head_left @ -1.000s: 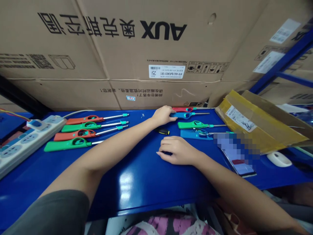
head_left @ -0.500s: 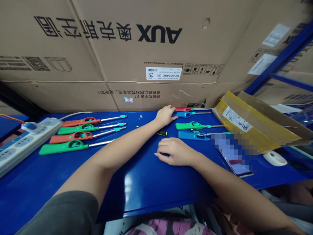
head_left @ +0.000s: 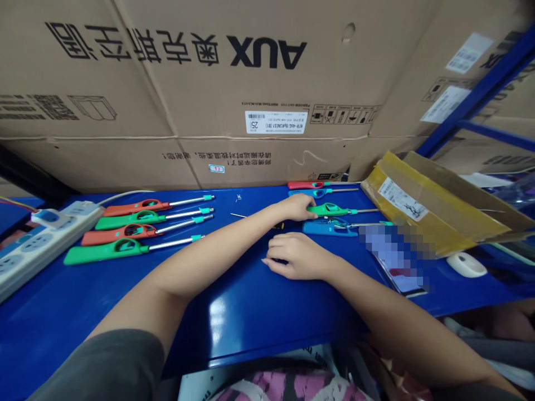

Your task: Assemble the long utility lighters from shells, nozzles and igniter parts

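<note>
My left hand (head_left: 300, 206) reaches across the table with its fingers closed on the handle end of a green stick lighter (head_left: 332, 209). Behind it lie a red stick lighter (head_left: 307, 185) and a blue one (head_left: 311, 193), side by side. Another blue stick lighter (head_left: 326, 228) is just in front of the green one. Loosely curled on the tabletop, my right hand (head_left: 297, 256) holds nothing that shows. A screwdriver (head_left: 279, 225) is partly covered by my left forearm. To the left, red and green stick lighters (head_left: 106, 252) lie in a row, metal tubes pointing right.
A white power strip (head_left: 45, 243) runs along the left side. At right are a phone (head_left: 395, 264), a white mouse (head_left: 467, 264) and an open carton with yellow tape (head_left: 430, 206). A large cardboard box (head_left: 188, 100) stands behind the blue table (head_left: 251, 312).
My left hand has moved from the red and blue lighters at the back toward me, onto the green lighter's handle. My right hand has stayed in place.
</note>
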`<state>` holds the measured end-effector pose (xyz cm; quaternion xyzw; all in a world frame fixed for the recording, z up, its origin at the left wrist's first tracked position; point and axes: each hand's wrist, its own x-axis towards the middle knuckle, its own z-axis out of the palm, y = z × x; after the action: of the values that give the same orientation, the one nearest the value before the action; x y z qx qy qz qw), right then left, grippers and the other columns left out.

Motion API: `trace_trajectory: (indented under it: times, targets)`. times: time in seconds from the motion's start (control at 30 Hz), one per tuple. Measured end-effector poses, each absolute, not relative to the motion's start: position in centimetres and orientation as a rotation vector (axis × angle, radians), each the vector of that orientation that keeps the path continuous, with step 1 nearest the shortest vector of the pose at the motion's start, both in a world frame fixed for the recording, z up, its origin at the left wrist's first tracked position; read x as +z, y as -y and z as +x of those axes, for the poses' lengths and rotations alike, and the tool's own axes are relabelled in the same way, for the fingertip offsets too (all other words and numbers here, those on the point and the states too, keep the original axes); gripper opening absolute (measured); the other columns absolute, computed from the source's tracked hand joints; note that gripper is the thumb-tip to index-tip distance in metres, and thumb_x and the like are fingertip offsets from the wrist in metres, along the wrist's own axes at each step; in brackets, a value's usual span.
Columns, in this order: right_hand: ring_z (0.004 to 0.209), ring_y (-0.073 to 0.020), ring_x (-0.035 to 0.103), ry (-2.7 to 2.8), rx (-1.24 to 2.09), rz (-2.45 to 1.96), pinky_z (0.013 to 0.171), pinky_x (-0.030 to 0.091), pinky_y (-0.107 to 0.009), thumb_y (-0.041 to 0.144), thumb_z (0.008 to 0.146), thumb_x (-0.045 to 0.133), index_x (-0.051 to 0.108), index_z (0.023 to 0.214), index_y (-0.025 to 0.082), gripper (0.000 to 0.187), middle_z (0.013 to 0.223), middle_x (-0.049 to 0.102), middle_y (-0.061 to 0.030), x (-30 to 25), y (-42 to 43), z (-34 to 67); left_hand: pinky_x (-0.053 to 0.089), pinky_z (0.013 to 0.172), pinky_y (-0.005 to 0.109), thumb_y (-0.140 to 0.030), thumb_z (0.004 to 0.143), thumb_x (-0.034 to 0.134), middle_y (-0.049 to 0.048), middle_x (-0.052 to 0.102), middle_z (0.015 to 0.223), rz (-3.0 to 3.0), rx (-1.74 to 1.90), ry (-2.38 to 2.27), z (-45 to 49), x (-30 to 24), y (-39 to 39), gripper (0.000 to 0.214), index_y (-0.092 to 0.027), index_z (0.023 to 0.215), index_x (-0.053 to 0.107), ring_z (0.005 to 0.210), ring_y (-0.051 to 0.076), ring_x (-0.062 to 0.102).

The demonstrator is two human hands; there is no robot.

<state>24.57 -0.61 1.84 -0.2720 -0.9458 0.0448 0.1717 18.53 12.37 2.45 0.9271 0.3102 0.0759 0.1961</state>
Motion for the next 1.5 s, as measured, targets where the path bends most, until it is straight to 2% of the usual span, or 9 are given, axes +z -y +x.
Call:
trace_trajectory:
  times: [0.13, 0.27, 0.53, 0.7, 0.9, 1.03, 1.13, 1.23, 1.5]
  targets:
    - [0.069, -0.0146, 0.058, 2.681, 0.119, -0.775, 0.07, 0.043, -0.028, 0.027, 0.1, 0.051, 0.067, 0.074, 0.018, 0.032, 0.07, 0.063, -0.002, 1.9, 0.5, 24.7, 0.05, 0.09, 0.033, -0.027, 0.089, 0.066, 0.0178, 0.068, 0.12, 2.568, 0.237, -0.941, 17.9, 2.9, -12.4, 0.034, -0.008, 0.117, 0.065, 0.106, 0.028, 0.066]
    - [0.07, -0.0152, 0.058, 2.614, 0.071, -0.797, 0.071, 0.043, -0.029, 0.027, 0.1, 0.051, 0.068, 0.075, 0.018, 0.031, 0.072, 0.065, -0.0021, 2.0, 0.5, 24.8, 0.049, 0.091, 0.034, -0.026, 0.088, 0.064, 0.0168, 0.069, 0.117, 2.52, 0.324, -0.972, 15.0, 4.2, -12.2, 0.034, -0.009, 0.118, 0.062, 0.105, 0.027, 0.065]
    - [0.083, -0.0203, 0.06, 2.051, -0.16, -0.964, 0.08, 0.047, -0.036, 0.019, 0.093, 0.055, 0.066, 0.088, 0.02, 0.012, 0.087, 0.07, -0.0052, 4.9, -0.2, 27.0, 0.048, 0.073, 0.028, -0.047, 0.088, 0.058, 0.0048, 0.069, 0.095, 2.317, 0.44, -1.075, 2.8, 6.0, -7.9, 0.041, -0.013, 0.111, 0.063, 0.081, 0.02, 0.063]
    - [0.096, -0.028, 0.061, 1.786, -0.243, -1.44, 0.089, 0.05, -0.044, 0.017, 0.087, 0.053, 0.069, 0.095, 0.02, 0.018, 0.098, 0.066, -0.0102, 4.7, -3.4, 32.1, 0.043, 0.065, 0.026, -0.057, 0.081, 0.066, -0.0003, 0.063, 0.083, 2.046, 0.399, -1.213, -2.9, 3.9, -2.7, 0.043, -0.018, 0.1, 0.066, 0.071, 0.017, 0.058]
    - [0.117, -0.0352, 0.055, 1.906, -0.043, -1.826, 0.099, 0.046, -0.053, 0.021, 0.087, 0.052, 0.07, 0.108, 0.019, 0.028, 0.122, 0.064, -0.0131, 1.4, -6.1, 35.0, 0.047, 0.076, 0.028, -0.049, 0.087, 0.067, 0.001, 0.069, 0.1, 2.116, 0.407, -1.084, -4.0, 2.5, 0.1, 0.037, -0.023, 0.114, 0.065, 0.085, 0.019, 0.064]
    - [0.108, -0.0339, 0.059, 1.915, 0.028, -1.862, 0.094, 0.05, -0.05, 0.022, 0.083, 0.06, 0.068, 0.104, 0.019, 0.024, 0.117, 0.062, -0.014, 0.1, -6.8, 35.2, 0.049, 0.083, 0.03, -0.044, 0.089, 0.069, 0.003, 0.067, 0.103, 2.186, 0.552, -0.96, -2.8, 1.9, 0.6, 0.028, -0.022, 0.107, 0.07, 0.093, 0.019, 0.064]
    - [0.087, -0.0249, 0.063, 1.897, 0.079, -1.851, 0.086, 0.054, -0.043, 0.017, 0.079, 0.061, 0.066, 0.096, 0.018, 0.018, 0.108, 0.058, -0.0112, -0.4, -7.2, 35.5, 0.05, 0.087, 0.033, -0.043, 0.089, 0.071, 0.0046, 0.065, 0.103, 2.24, 0.62, -0.93, -2.1, 1.3, 1.2, 0.026, -0.023, 0.106, 0.073, 0.094, 0.02, 0.063]
    - [0.069, -0.0176, 0.059, 1.855, 0.11, -1.832, 0.08, 0.055, -0.039, 0.013, 0.076, 0.062, 0.063, 0.089, 0.018, 0.015, 0.103, 0.054, -0.0081, -0.7, -7.3, 35.6, 0.05, 0.088, 0.035, -0.043, 0.091, 0.069, 0.0057, 0.065, 0.103, 2.307, 0.624, -0.93, -1.9, 1.0, 1.5, 0.028, -0.023, 0.11, 0.074, 0.094, 0.021, 0.062]
    - [0.062, -0.0145, 0.057, 1.766, 0.11, -1.744, 0.072, 0.056, -0.038, 0.013, 0.076, 0.064, 0.062, 0.095, 0.019, 0.02, 0.106, 0.053, -0.0078, 0.4, -6.4, 34.7, 0.05, 0.092, 0.036, -0.039, 0.101, 0.054, 0.0054, 0.072, 0.107, 2.281, 0.724, -1.106, -2.7, 0.2, 0.5, 0.029, -0.021, 0.116, 0.07, 0.099, 0.021, 0.066]
